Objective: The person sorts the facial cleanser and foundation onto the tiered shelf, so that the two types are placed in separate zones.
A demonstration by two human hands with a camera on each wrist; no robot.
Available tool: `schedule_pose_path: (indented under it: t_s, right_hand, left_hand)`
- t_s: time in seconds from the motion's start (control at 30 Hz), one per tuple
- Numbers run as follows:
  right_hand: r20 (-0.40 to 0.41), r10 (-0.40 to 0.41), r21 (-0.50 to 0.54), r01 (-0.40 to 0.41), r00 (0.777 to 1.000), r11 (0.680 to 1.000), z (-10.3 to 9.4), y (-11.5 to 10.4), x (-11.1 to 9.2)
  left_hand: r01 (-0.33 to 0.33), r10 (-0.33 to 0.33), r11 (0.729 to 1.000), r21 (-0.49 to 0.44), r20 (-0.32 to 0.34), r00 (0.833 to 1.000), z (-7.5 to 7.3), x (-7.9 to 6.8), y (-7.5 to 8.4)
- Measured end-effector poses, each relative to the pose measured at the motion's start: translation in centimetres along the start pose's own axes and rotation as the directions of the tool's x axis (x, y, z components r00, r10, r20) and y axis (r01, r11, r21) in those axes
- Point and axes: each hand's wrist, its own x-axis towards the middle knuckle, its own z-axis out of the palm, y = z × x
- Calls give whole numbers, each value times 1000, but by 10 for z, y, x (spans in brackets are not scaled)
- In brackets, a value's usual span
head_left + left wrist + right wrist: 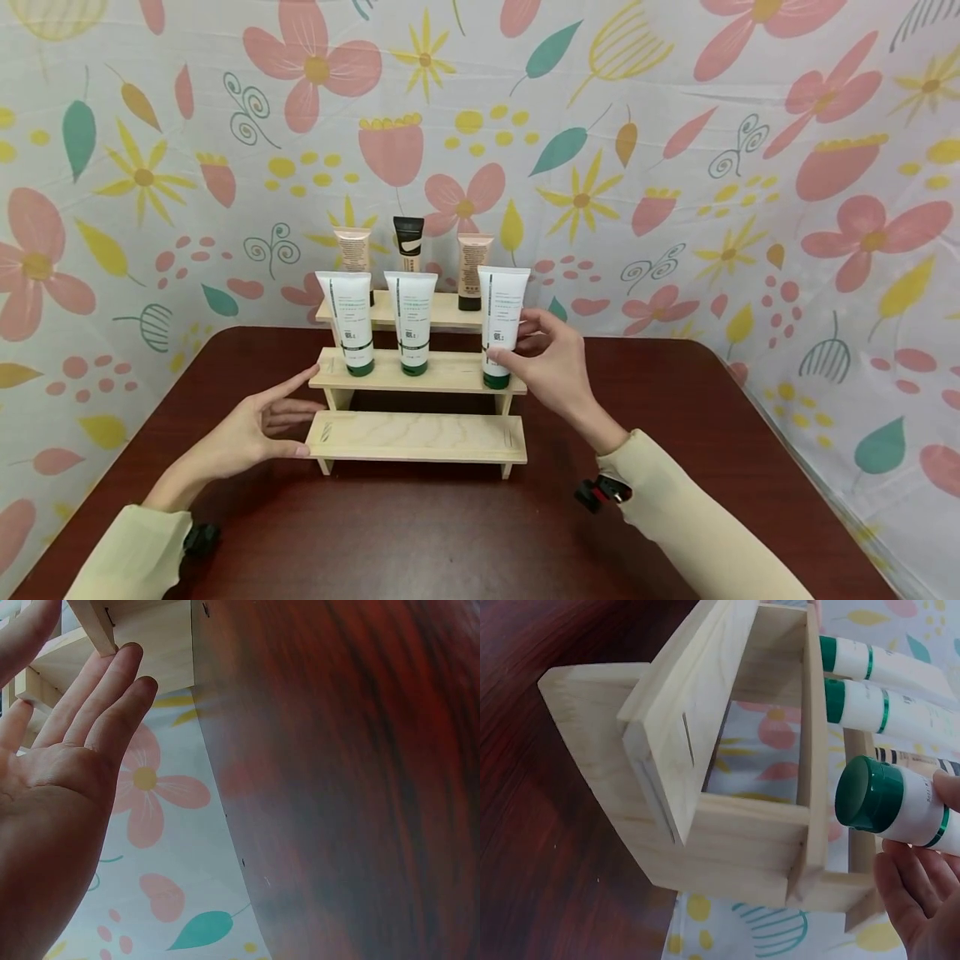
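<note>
A white squeeze tube with a green cap [504, 325] is pinched between the thumb and fingers of my right hand [553, 364], at the right end of the middle step. In the right wrist view its green cap [869, 793] is close to the shelf edge; whether it touches is unclear. My left hand [251, 433] rests with fairly straight fingers against the left side of the wooden step stand [416, 437]. On the middle step, two matching white tubes stand upright, the left one [351, 321] and the centre one [412, 321].
On the top step stand two pinkish tubes, one at left [352, 246] and one at right [474, 271], with a black-topped tube [408, 237] between them. The stand sits on a dark red wooden table [420, 533]. Behind hangs a flower-patterned cloth [480, 100].
</note>
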Motion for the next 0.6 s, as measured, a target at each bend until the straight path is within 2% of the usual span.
schedule_pose_path:
  t_s: [0.3,0.6]
  right_hand:
    - [-19,-25,61,26,1000,998,25,3,6]
    - [-22,-70,94,72,997,993,38,9,9]
  left_hand:
    - [6,-6,1000,1,2,1000,2,-1,-1]
    - [4,-4,1000,-9,-1,1000,1,0,0]
